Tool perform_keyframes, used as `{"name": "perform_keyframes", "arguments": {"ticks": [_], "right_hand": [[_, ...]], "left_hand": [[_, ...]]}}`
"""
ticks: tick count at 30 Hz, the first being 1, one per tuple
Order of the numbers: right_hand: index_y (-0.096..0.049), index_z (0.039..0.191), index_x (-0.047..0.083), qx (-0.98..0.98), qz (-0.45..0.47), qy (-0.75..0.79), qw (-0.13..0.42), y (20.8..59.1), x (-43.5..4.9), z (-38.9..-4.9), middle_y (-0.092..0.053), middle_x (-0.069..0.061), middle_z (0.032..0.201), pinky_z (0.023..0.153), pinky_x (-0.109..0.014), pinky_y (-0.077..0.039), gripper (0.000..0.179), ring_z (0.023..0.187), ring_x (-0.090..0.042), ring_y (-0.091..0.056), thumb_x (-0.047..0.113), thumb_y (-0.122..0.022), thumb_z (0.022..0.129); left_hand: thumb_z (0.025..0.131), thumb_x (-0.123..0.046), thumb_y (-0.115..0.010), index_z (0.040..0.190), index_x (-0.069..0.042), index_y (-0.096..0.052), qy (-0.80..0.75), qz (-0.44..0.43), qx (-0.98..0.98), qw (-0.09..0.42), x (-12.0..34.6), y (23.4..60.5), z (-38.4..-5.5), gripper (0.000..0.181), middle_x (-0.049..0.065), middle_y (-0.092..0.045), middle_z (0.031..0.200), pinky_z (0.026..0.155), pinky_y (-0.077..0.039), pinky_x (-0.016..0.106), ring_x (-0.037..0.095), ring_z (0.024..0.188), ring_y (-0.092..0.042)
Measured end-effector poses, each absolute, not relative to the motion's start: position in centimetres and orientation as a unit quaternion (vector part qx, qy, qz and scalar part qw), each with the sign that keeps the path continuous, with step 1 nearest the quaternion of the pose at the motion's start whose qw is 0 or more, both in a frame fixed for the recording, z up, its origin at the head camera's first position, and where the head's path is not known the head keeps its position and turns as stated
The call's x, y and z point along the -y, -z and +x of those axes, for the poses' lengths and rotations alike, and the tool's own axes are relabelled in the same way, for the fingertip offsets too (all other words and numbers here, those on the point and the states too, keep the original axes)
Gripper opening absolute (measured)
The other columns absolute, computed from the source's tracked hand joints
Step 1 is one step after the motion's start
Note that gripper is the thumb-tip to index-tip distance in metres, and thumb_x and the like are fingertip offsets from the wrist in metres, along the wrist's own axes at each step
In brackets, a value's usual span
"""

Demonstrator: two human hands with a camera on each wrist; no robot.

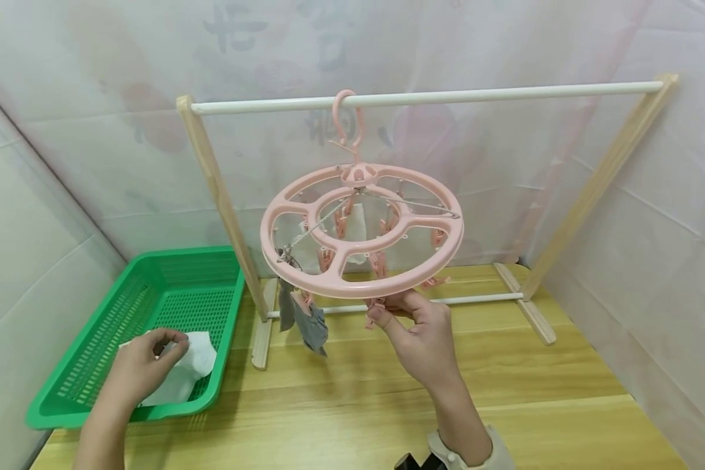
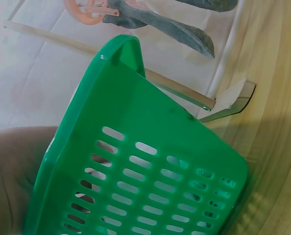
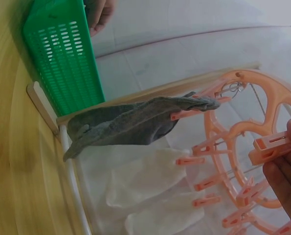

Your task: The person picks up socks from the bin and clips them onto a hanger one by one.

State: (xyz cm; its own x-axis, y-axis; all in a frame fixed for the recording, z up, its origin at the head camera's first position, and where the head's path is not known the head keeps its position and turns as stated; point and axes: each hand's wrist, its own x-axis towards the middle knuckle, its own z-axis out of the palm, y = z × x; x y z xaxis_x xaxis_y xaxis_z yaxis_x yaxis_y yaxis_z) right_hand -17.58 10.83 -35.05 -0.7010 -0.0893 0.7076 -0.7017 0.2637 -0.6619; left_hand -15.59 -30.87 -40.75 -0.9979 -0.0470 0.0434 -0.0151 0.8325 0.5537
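A pink round clip hanger (image 1: 361,287) hangs by its hook from a white rod. My right hand (image 1: 425,336) pinches a pink clothespin (image 3: 272,147) at the hanger's near edge between thumb and fingers; no cloth shows in that clothespin. Grey socks (image 1: 311,329) dangle from the hanger's left side, and white socks (image 3: 147,178) hang from other clothespins in the right wrist view. My left hand (image 1: 138,369) is over white cloth (image 1: 196,356) in the green basket (image 1: 211,391), its fingers loosely bent with nothing visible between the tips. The basket's wall partly hides that hand in the left wrist view.
The drying rack has wooden side posts (image 1: 599,186), a white top rod (image 1: 493,94) and feet (image 1: 529,307) on the wooden table (image 1: 417,418). Pale curtains (image 1: 505,39) surround the table at the back and sides. The basket stands left of the rack.
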Motion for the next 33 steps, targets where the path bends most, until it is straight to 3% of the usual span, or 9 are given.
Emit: {"name": "perform_keyframes", "arguments": {"ticks": [2,8,10,12,17,21,25,28,33], "right_hand": [[-0.075,0.096,0.006,0.743,0.267,-0.545,0.283,35.0,-10.8,-17.6,-0.075,-0.005,0.080,0.073,-0.023,-0.058,0.016,0.078,-0.012,-0.073,-0.003,-0.077,0.083],[-0.075,0.096,0.007,0.741,0.265,-0.547,0.286,35.0,-10.7,-17.5,-0.074,-0.005,0.079,0.072,-0.023,-0.058,0.018,0.077,-0.012,-0.073,-0.004,-0.077,0.082],[-0.075,0.096,0.007,0.742,0.262,-0.548,0.284,35.0,-10.6,-17.5,-0.074,-0.006,0.079,0.072,-0.023,-0.058,0.017,0.077,-0.010,-0.072,-0.004,-0.077,0.083],[-0.075,0.096,0.007,0.742,0.262,-0.550,0.282,35.1,-10.6,-17.4,-0.074,-0.006,0.078,0.072,-0.023,-0.058,0.017,0.076,-0.011,-0.072,-0.004,-0.077,0.083],[-0.074,0.095,0.007,0.738,0.265,-0.552,0.284,35.1,-10.5,-17.4,-0.074,-0.003,0.078,0.071,-0.023,-0.058,0.017,0.074,-0.014,-0.072,-0.005,-0.076,0.083],[-0.074,0.095,0.006,0.740,0.263,-0.553,0.279,35.0,-10.6,-17.4,-0.074,-0.003,0.078,0.071,-0.023,-0.058,0.016,0.074,-0.012,-0.071,-0.005,-0.076,0.083],[-0.074,0.095,0.006,0.740,0.263,-0.552,0.279,35.0,-10.6,-17.3,-0.074,-0.004,0.078,0.071,-0.024,-0.058,0.016,0.074,-0.011,-0.071,-0.005,-0.076,0.083],[-0.074,0.095,0.006,0.740,0.265,-0.549,0.283,35.0,-10.6,-17.4,-0.074,-0.006,0.078,0.071,-0.024,-0.058,0.016,0.074,-0.011,-0.071,-0.005,-0.076,0.083],[-0.074,0.094,0.005,0.745,0.262,-0.549,0.273,35.0,-10.7,-17.5,-0.074,-0.005,0.079,0.071,-0.024,-0.058,0.012,0.073,-0.012,-0.072,-0.002,-0.075,0.085]], "left_hand": [[0.098,-0.034,-0.064,0.109,-0.006,-0.065,0.279,0.012,0.958,0.064,30.7,40.9,-15.6,0.030,0.008,-0.065,0.093,0.059,-0.041,0.029,0.020,0.080,-0.053],[0.096,-0.031,-0.069,0.133,0.001,-0.056,0.288,0.006,0.950,0.118,30.4,40.8,-15.6,0.051,0.018,-0.072,0.101,0.062,-0.053,0.036,0.035,0.090,-0.068],[0.097,-0.030,-0.068,0.127,-0.001,-0.063,0.291,0.007,0.947,0.136,30.2,40.7,-15.5,0.042,0.017,-0.072,0.101,0.062,-0.053,0.030,0.027,0.087,-0.068],[0.098,-0.027,-0.066,0.116,-0.005,-0.068,0.302,0.005,0.939,0.164,29.9,40.5,-15.3,0.029,0.014,-0.072,0.100,0.060,-0.051,0.021,0.010,0.086,-0.064],[0.100,-0.018,-0.061,0.111,-0.005,-0.060,0.354,-0.010,0.902,0.246,28.9,39.7,-15.0,0.017,0.011,-0.069,0.101,0.064,-0.048,0.007,-0.018,0.086,-0.051],[0.099,-0.009,-0.061,0.123,-0.001,-0.057,0.397,-0.008,0.872,0.287,28.1,39.1,-15.1,0.025,-0.013,-0.068,0.100,0.066,-0.047,0.005,-0.015,0.082,-0.057],[0.095,-0.007,-0.067,0.135,-0.008,-0.058,0.425,0.016,0.856,0.294,27.5,38.5,-15.1,0.041,-0.033,-0.060,0.094,0.062,-0.050,0.007,-0.012,0.076,-0.061],[0.093,-0.009,-0.071,0.134,-0.011,-0.063,0.441,0.034,0.850,0.287,27.0,38.1,-15.0,0.042,-0.029,-0.061,0.093,0.060,-0.051,0.009,-0.010,0.076,-0.062],[0.090,-0.003,-0.073,0.114,-0.004,-0.071,0.491,0.035,0.820,0.292,26.0,37.3,-14.6,0.024,-0.018,-0.067,0.091,0.054,-0.053,0.014,0.000,0.070,-0.064]]}}
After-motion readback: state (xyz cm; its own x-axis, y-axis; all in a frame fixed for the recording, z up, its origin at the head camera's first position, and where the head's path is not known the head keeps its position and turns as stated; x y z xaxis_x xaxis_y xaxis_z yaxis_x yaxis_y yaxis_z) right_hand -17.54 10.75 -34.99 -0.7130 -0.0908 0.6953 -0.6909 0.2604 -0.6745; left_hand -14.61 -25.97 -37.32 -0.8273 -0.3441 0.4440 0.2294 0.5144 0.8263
